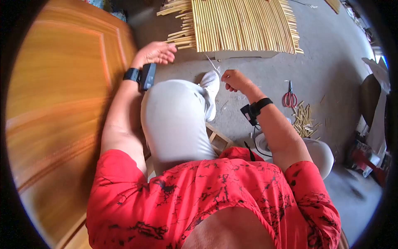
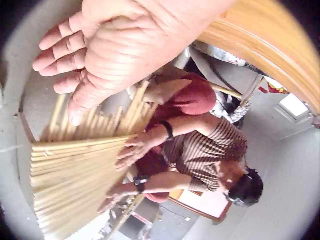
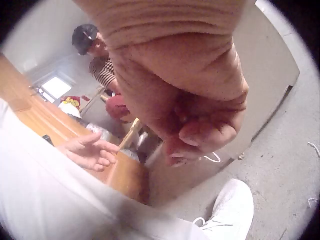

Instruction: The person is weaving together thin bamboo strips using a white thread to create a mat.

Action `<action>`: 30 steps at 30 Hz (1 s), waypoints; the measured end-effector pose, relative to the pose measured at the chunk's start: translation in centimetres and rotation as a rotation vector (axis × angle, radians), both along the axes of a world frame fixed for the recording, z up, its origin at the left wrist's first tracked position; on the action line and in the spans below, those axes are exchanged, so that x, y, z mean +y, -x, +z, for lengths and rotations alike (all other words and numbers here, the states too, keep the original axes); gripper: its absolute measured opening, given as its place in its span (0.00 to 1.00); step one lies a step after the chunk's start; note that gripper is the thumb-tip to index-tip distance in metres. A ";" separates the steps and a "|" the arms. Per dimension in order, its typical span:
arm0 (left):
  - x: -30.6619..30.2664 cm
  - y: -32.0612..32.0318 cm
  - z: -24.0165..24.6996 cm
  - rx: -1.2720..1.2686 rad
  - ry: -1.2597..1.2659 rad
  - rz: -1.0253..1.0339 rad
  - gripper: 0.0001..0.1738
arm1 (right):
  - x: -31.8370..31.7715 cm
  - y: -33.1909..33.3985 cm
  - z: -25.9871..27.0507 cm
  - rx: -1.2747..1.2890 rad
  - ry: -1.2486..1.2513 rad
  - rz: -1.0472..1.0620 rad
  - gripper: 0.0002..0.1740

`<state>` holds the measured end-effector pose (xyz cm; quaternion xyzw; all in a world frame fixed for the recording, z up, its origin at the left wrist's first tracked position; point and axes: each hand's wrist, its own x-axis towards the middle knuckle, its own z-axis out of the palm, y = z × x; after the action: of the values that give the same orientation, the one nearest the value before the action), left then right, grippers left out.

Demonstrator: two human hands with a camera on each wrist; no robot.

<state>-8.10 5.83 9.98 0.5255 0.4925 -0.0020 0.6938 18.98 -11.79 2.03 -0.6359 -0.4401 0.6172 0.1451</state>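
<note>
My left hand (image 1: 155,53) is held out with its fingers extended, holding nothing, beside the ends of some longer sticks (image 1: 182,39). These jut from a mat of slender wooden sticks (image 1: 244,27) laid side by side. In the left wrist view the palm and spread fingers show plainly above the sticks. My right hand (image 1: 235,81) has its fingers curled, just in front of the mat and over the toe of a white shoe (image 1: 211,83). A thin white string (image 1: 212,62) runs from the mat's near edge to its fingertips, which pinch it.
Red-handled scissors (image 1: 290,97) lie on the floor to the right, near a pile of short stick pieces (image 1: 304,122). A wooden door panel (image 1: 70,74) stands close on the left. Across the mat another person (image 2: 200,145) crouches, both hands at the sticks.
</note>
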 end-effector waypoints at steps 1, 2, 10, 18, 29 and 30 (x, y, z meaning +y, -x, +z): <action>-0.1 -0.4 2.1 -0.024 -0.122 0.002 0.23 | -0.6 -0.5 0.3 -0.001 -0.016 -0.005 0.09; 0.2 -0.8 4.1 -0.040 -0.185 0.002 0.23 | -1.1 -1.0 0.5 -0.006 -0.028 -0.025 0.09; 0.3 -3.9 16.2 -0.125 -0.574 0.106 0.21 | -3.6 -5.0 4.4 0.072 -0.083 -0.102 0.08; -0.7 -6.0 11.0 0.009 -0.599 -0.199 0.18 | -2.7 -1.8 17.2 0.489 -0.347 0.036 0.09; -3.6 -4.5 -4.2 0.243 -1.958 -0.203 0.15 | -2.4 -0.2 6.8 0.053 -0.121 -0.124 0.08; -3.7 -4.3 -4.8 0.242 -1.941 -0.202 0.15 | -2.5 0.3 6.5 0.053 -0.103 -0.118 0.08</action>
<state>-3.78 2.15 5.16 0.9031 0.3008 0.2905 -0.0978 18.65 -14.28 8.54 -0.6358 -0.4289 0.6009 0.2252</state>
